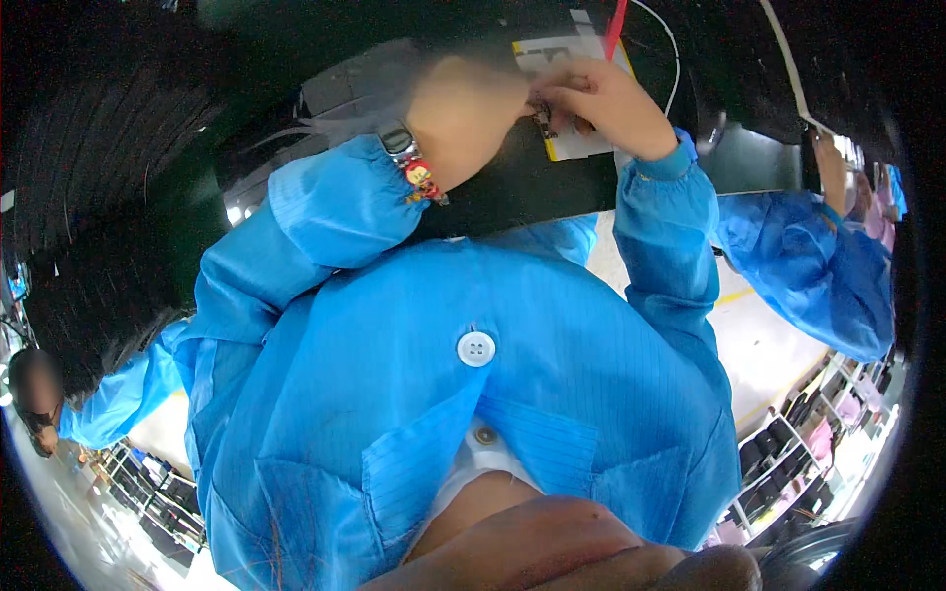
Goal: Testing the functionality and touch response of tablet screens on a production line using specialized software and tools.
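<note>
Over the dark work surface (503,202), my two hands meet at their fingertips. My left hand (468,113) comes in from the left and is blurred, so its finger positions do not show clearly. My right hand (606,103) has its fingers curled and pinched together. Where the fingertips meet there is a small dark part (543,120), too small and too covered to name. Partly beneath my right hand lies a white sheet (583,146) with yellow edges. A wristwatch (397,141) and a red-and-yellow cartoon figure charm (419,175) are on my left wrist.
A red strip (617,30) and a thin white cable (676,59) lie beyond my right hand. Clear plastic bags (345,94) appear to be on the left. Co-workers in blue sleeves (808,266) are at both sides. Shelves (788,443) stand behind.
</note>
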`<state>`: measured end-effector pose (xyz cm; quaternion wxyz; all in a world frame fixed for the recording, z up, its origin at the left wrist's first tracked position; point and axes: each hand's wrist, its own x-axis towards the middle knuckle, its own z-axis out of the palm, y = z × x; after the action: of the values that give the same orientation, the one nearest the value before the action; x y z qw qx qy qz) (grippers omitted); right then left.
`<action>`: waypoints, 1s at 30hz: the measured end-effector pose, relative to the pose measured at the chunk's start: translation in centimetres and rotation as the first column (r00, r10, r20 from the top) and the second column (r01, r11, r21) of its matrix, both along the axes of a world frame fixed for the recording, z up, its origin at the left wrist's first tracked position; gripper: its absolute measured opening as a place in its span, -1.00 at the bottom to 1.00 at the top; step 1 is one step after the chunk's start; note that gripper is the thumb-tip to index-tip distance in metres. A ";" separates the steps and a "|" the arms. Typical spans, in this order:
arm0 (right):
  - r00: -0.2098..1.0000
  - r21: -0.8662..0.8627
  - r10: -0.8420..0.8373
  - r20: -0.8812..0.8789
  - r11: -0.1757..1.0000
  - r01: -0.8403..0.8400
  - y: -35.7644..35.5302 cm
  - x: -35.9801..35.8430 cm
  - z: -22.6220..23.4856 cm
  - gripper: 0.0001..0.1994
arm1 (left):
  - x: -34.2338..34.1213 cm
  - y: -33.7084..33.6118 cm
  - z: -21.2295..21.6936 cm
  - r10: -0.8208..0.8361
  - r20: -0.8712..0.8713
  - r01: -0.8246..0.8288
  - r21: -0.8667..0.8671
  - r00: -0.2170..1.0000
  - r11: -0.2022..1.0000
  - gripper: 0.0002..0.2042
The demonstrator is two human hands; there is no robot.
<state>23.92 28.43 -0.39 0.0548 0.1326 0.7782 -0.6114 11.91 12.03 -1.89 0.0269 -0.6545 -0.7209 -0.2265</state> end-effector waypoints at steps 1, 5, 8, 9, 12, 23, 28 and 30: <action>1.000 -0.003 -0.006 0.003 1.000 0.006 0.3 -0.1 -0.2 -0.81 | -0.4 -0.1 -0.3 -0.010 -0.060 0.009 -0.006 0.998 1.000 -0.86; 1.000 0.186 -0.023 -0.004 0.982 0.023 0.3 -0.5 -0.1 -0.84 | -0.8 -0.4 -0.7 0.000 -0.100 -0.005 -0.044 0.995 0.999 -0.85; 0.993 0.158 -0.075 -0.088 0.983 0.088 0.5 -0.2 -0.9 -0.82 | -0.4 -0.3 -0.7 0.025 -0.115 -0.028 -0.027 0.993 0.999 -0.84; 0.991 0.139 -0.119 -0.064 0.982 0.127 0.6 -0.2 -0.8 -0.81 | -0.4 -0.3 -0.7 0.023 -0.114 -0.027 -0.031 0.993 0.999 -0.84; 0.985 0.107 -0.170 -0.021 0.979 0.172 0.6 -0.2 -0.6 -0.80 | -0.3 -0.3 -0.8 0.020 -0.109 -0.019 0.010 0.994 1.000 -0.83; 0.978 0.097 -0.207 -0.039 0.973 0.209 0.2 -0.1 -0.8 -0.79 | -0.3 -0.5 -0.6 0.042 -0.140 -0.049 -0.049 0.989 0.998 -0.81; 0.977 0.138 -0.212 -0.023 0.967 0.213 -0.2 -0.2 -0.3 -0.78 | -0.6 -0.6 -1.2 0.018 -0.113 -0.020 -0.022 0.993 1.000 -0.80; 0.978 0.136 -0.209 -0.017 0.968 0.209 -0.2 -0.2 -0.3 -0.78 | -0.6 -0.7 -1.4 0.013 -0.101 -0.010 0.034 0.995 0.999 -0.81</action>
<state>23.73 28.26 -0.67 -0.0202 0.2163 0.8001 -0.5592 11.27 11.30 -3.25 0.0757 -0.6603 -0.7185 -0.2050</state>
